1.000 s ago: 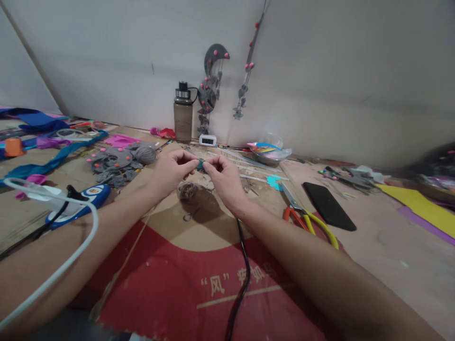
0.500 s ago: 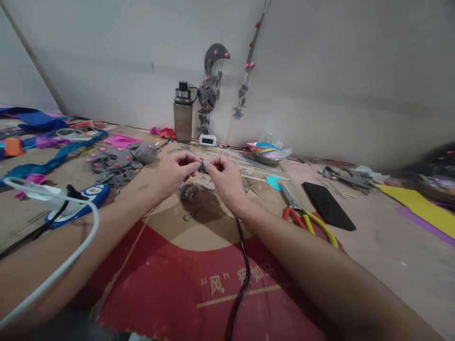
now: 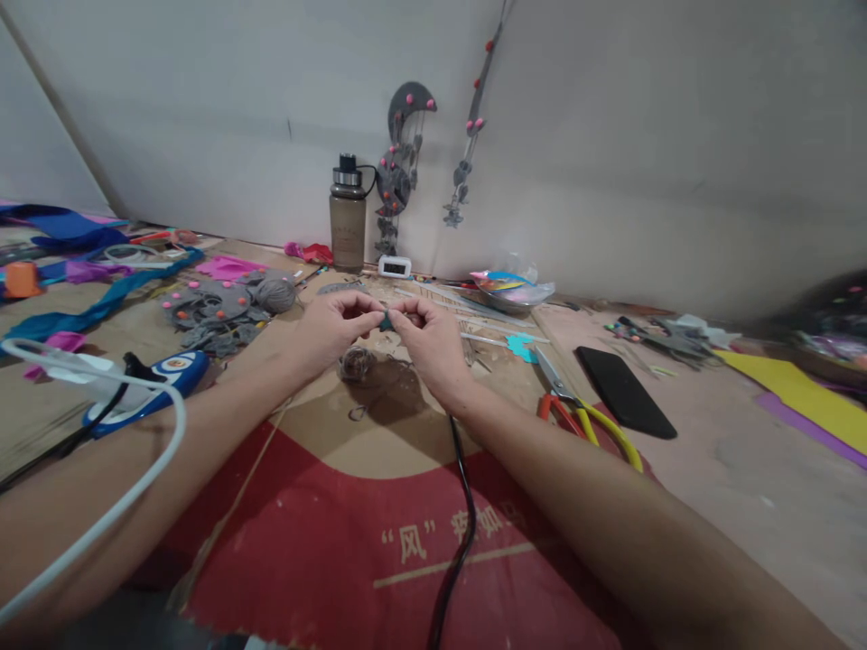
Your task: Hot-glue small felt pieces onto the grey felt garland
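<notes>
My left hand (image 3: pixel 337 327) and my right hand (image 3: pixel 432 341) meet over the cardboard, thumbs and forefingers pinched on a small dark teal piece (image 3: pixel 386 320). Its shape is mostly hidden by the fingertips; it may be felt, but I cannot tell. Just below the hands lies a small tangle of grey yarn (image 3: pixel 357 364), with a loose loop of it on the cardboard (image 3: pixel 399 460). Scissors with red and yellow handles (image 3: pixel 559 388) rest beside my right forearm, close to a turquoise scalloped cutout (image 3: pixel 523 347).
A black phone (image 3: pixel 624 390) lies right of the scissors. Behind the hands stand a bottle (image 3: pixel 348 221) and a small digital clock (image 3: pixel 394 266). Grey felt pieces with pompoms (image 3: pixel 213 307) lie left. A black cable (image 3: pixel 466 524) and a white cable (image 3: pixel 145 478) cross the front.
Both hands stay nearly in place, still pinching the teal piece. A little more of it shows between the fingertips. The view has shifted very slightly.
</notes>
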`<state>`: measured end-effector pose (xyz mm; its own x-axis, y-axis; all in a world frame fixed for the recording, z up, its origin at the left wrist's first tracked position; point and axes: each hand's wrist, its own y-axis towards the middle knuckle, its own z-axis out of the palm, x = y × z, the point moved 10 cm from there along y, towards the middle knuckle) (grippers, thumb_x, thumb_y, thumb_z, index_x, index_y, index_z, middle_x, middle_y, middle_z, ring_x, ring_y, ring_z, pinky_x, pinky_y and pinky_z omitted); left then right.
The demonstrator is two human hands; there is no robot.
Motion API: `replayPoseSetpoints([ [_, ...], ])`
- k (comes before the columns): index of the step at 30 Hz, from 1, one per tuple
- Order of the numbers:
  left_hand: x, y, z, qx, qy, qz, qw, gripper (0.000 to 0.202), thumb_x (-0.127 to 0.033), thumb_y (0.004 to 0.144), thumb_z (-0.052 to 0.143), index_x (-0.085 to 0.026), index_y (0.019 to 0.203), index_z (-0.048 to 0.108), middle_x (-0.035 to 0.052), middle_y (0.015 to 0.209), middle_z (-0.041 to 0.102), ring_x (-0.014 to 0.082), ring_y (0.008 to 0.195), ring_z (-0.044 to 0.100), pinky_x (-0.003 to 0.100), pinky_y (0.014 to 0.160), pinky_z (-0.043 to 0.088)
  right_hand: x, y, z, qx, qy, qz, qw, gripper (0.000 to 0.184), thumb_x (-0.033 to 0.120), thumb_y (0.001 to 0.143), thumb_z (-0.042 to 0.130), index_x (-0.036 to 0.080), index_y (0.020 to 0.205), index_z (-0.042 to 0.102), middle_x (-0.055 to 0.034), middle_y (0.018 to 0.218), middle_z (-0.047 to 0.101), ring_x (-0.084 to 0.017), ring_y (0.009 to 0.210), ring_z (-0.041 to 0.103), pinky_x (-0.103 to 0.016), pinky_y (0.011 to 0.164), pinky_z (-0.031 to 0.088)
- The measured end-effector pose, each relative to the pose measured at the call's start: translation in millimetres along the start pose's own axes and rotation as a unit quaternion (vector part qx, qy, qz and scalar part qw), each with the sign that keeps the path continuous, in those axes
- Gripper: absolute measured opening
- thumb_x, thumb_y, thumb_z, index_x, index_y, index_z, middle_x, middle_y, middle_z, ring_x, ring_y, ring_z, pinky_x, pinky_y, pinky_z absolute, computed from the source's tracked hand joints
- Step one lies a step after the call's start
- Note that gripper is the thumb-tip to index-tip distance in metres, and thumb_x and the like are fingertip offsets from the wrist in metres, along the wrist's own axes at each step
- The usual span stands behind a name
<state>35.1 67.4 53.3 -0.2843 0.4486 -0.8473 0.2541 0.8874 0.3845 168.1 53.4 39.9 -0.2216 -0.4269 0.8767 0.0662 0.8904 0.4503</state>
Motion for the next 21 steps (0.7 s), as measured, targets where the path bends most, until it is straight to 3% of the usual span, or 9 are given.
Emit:
replayPoseSetpoints([
  [9,8.7,0.7,3.7,0.011,0.012,-0.036,0.999,0.03,-0.044,0.072,0.062,-0.015,0.076,0.069,0.0001,0.06,0.058,0.0085,0.05,0.043,0.023,0.047,0.032,4.7,-4.7,-1.7,-0.014,-0.035,-0.013,0.999,0.01,0.028,0.076,0.055,0.018,0.075,0.057,0.0023,0.064,0.054,-0.01,0.058,0.043,-0.023,0.056,0.035],
  [17,3.4,-1.4,1.6,-0.015,-0.013,-0.012,1.0,0.017,-0.032,0.071,0.064,-0.015,0.07,0.063,-0.0009,0.062,0.059,0.0077,0.052,0.045,0.021,0.05,0.035,7.0,-8.1,0.6,-0.024,-0.089,-0.039,0.995,0.013,0.032,0.079,0.054,0.019,0.079,0.058,0.0001,0.07,0.055,-0.012,0.063,0.044,-0.025,0.058,0.034],
  [21,8.7,-0.6,4.9,-0.002,-0.015,-0.029,0.999,0.018,-0.033,0.072,0.064,-0.015,0.068,0.063,-0.0002,0.058,0.058,0.0079,0.049,0.045,0.021,0.047,0.033,3.5,-7.7,0.7,-0.023,-0.09,-0.035,0.995,0.012,0.031,0.079,0.053,0.019,0.08,0.057,-0.0005,0.072,0.057,-0.012,0.063,0.045,-0.025,0.058,0.035],
])
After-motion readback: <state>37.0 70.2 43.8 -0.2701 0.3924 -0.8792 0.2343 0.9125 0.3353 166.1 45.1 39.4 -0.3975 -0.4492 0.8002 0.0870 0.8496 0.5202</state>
